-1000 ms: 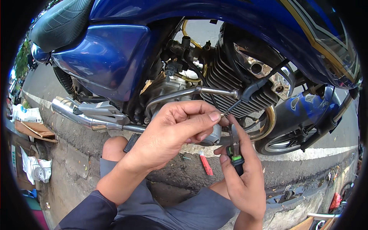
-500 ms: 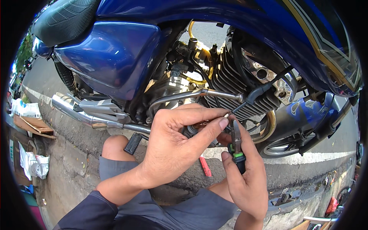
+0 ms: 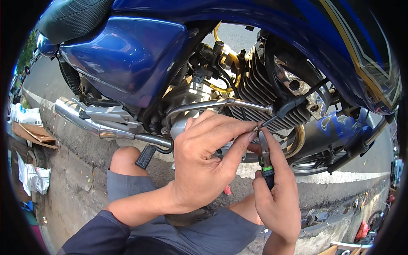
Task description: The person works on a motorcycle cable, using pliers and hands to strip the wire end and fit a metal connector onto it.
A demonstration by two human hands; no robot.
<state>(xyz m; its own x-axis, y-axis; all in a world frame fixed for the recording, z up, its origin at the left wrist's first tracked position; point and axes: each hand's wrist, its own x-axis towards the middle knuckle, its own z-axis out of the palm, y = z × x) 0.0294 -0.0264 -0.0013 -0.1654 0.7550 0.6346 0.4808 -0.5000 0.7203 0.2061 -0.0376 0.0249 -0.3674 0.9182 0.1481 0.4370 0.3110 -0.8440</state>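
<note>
My left hand (image 3: 202, 163) pinches the end of a thin black cable (image 3: 278, 115) between thumb and index finger. A small brownish tip shows at the fingertips, too small to make out. My right hand (image 3: 278, 204) is closed around pliers (image 3: 264, 149) with a black and green handle and tapered metal jaws. The jaws point up and lie close beside the cable end; whether they touch it I cannot tell. The cable leads up and right into a thicker black sleeve (image 3: 293, 102), in front of the finned engine cylinder (image 3: 255, 87).
A blue motorcycle (image 3: 123, 59) fills the upper view, with a chrome exhaust pipe (image 3: 114, 127) and a black foot peg (image 3: 145, 157) near my left knee. A bent metal lever (image 3: 212, 103) lies just above my left hand. Wooden boards (image 3: 36, 135) and white bags (image 3: 36, 176) are at far left.
Both hands have shifted slightly to the right in view, along with the motorcycle. A small pale tip at my left fingertips now looks brownish. The pliers stand more upright beside the cable end.
</note>
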